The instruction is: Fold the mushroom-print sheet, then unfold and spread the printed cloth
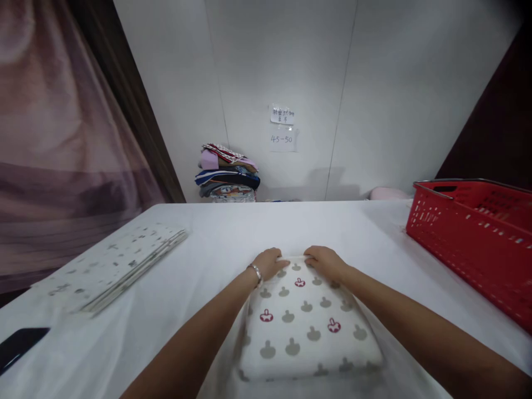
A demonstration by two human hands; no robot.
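Note:
A folded white cloth lies flat in front of me on the table, printed with grey and a few red mushroom-like shapes. At its far left corner is my left hand, thumb on top and fingers curled over the far edge; a bracelet circles that wrist. My right hand grips the far right corner in the same way. The fingertips of both hands are partly hidden behind the edge. Off to the left rests a second folded cloth, white with small grey-green marks, in several layers.
A white-covered table spreads under everything. At the right stands a red plastic basket. A dark flat object lies at the left edge. Beyond the table is a pile of folded fabrics, below paper signs on the wall.

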